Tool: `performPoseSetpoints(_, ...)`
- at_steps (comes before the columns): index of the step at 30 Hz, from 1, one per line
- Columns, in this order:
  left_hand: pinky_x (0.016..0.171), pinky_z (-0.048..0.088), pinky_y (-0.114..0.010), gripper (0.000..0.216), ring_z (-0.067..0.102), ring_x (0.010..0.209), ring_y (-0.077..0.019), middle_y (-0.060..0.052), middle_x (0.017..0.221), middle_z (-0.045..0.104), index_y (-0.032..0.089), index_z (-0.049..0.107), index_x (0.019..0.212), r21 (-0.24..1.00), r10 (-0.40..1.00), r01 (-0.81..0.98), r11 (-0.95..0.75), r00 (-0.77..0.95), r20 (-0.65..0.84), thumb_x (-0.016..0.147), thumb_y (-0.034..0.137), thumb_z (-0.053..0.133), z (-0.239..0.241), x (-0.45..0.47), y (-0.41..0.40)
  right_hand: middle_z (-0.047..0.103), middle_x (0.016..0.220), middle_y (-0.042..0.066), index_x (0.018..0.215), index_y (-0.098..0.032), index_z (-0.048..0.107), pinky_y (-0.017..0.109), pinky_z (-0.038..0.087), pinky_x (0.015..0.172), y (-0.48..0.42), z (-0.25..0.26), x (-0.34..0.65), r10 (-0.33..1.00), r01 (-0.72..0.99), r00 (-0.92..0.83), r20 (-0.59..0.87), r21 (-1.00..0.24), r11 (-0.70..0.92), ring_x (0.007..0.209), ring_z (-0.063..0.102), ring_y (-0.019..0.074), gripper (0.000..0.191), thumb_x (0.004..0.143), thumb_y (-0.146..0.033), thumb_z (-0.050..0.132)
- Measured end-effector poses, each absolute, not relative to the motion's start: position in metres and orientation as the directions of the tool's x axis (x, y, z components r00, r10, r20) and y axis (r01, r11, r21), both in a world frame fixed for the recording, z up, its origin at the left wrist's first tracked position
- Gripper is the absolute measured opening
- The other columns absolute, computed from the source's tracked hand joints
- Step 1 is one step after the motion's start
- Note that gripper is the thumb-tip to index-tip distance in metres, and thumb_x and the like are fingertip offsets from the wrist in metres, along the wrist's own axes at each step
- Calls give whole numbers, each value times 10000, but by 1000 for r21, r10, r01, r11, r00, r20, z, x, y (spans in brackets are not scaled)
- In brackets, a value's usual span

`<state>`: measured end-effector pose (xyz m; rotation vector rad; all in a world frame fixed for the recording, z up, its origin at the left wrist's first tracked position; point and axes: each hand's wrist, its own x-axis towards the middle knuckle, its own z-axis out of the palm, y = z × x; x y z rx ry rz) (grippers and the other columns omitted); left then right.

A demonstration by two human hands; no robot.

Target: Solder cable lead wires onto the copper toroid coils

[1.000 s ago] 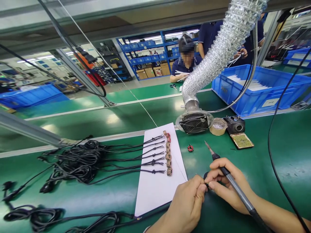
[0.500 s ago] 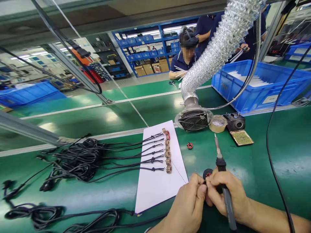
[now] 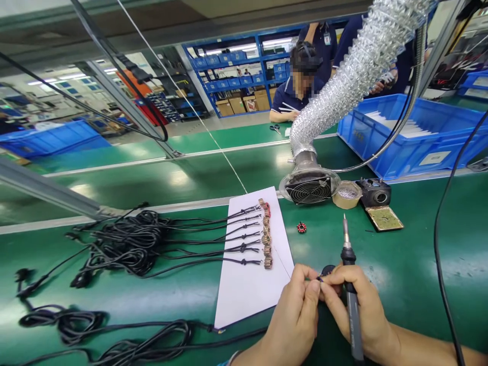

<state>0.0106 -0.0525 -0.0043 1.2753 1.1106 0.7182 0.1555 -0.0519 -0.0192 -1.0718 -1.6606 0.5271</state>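
Observation:
My right hand (image 3: 360, 300) is closed around a soldering iron (image 3: 353, 305), whose tip points up and away. Its thumb and forefinger also pinch at a small dark wire end (image 3: 320, 278). My left hand (image 3: 295, 310) is closed, fingertips meeting the right ones at that wire end. A black cable (image 3: 244, 333) runs behind the left wrist toward these fingers. Partly hidden behind the right fingers is a round black piece (image 3: 327, 271). A small red-and-black wound ring (image 3: 301, 227) lies farther out on the green bench.
A white sheet (image 3: 244, 300) bears a row of copper-coloured coils (image 3: 267, 250) and knotted cable ends. Bundled black cables (image 3: 133, 244) lie left. Beyond stand a fume extractor (image 3: 308, 190), tape roll (image 3: 346, 195), iron stand (image 3: 375, 192) and blue crate (image 3: 415, 147). A person (image 3: 292, 101) sits opposite.
My fingertips have come together over the small wire end, and the red inside of the round black piece is now hidden. The soldering iron stands more upright. The view has shifted slightly.

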Motion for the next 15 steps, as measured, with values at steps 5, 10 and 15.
performPoseSetpoints(5, 543, 306, -226, 409, 365, 492, -98, 71, 498, 449, 150, 502, 1003, 968, 854, 10, 252, 467, -228, 941, 544, 412, 0, 9, -35, 602, 791, -6, 1004, -234, 497, 239, 523, 630, -42, -17, 178, 810, 332, -202, 550, -740, 585, 667, 608, 119, 201, 866, -103, 564)
performPoseSetpoints(10, 538, 255, -237, 419, 322, 504, -94, 65, 498, 397, 139, 572, 812, 948, 815, 63, 311, 496, -300, 866, 549, 514, 7, 5, -26, 655, 959, 37, 1080, -258, 471, 270, 552, 685, -28, -17, 193, 863, 82, -253, 438, -879, 470, 791, 645, 142, 251, 901, -109, 564)
performPoseSetpoints(15, 621, 291, -236, 412, 385, 642, -106, 18, 666, 487, 130, 589, 762, 952, 802, 117, 283, 515, -302, 851, 531, 555, 4, 1, -27, 678, 888, 8, 1035, -263, 497, 256, 546, 715, -25, -15, 191, 859, 90, -344, 379, -897, 432, 810, 664, 143, 216, 899, -128, 596)
